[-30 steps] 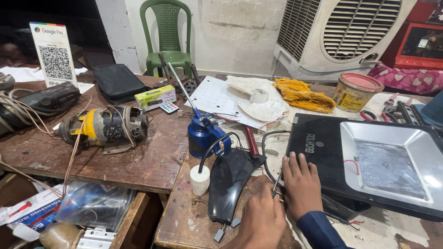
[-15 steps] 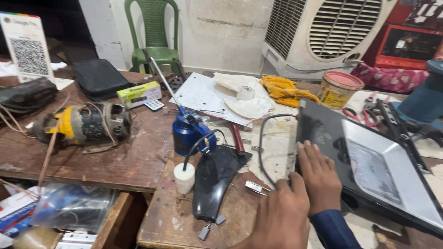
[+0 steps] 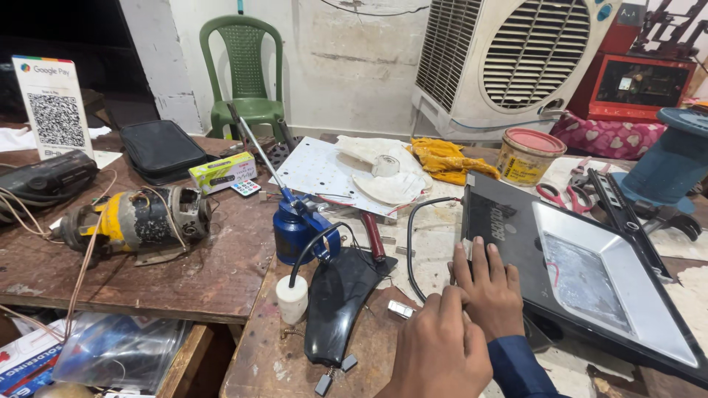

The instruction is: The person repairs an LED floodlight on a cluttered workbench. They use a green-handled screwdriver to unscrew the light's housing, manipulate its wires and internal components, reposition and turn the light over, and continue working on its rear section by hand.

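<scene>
A black floodlight housing (image 3: 590,273) with a silver reflector lies tilted on the bench at the right. My right hand (image 3: 488,289), in a blue sleeve, lies over its left edge, fingers spread on the black frame, holding it. My left hand (image 3: 440,352) is curled just in front of it, back toward me; whatever is inside the fist is hidden. A small metal piece (image 3: 400,309) lies on the wood just left of my hands. A black cable (image 3: 410,243) loops out from the housing's left side.
Left of my hands are a black curved cover (image 3: 339,306), a blue oil can (image 3: 295,230) and a white cylinder (image 3: 292,299). Farther left sits a yellow motor (image 3: 133,219). Behind are a white perforated plate (image 3: 324,171), a paint tin (image 3: 526,156), red-handled pliers (image 3: 558,196), an air cooler (image 3: 509,59) and a green chair (image 3: 247,70).
The floodlight has gone from lying flat to tilted, with its left edge raised under my right hand. My left hand has come forward beside it. My view has shifted right.
</scene>
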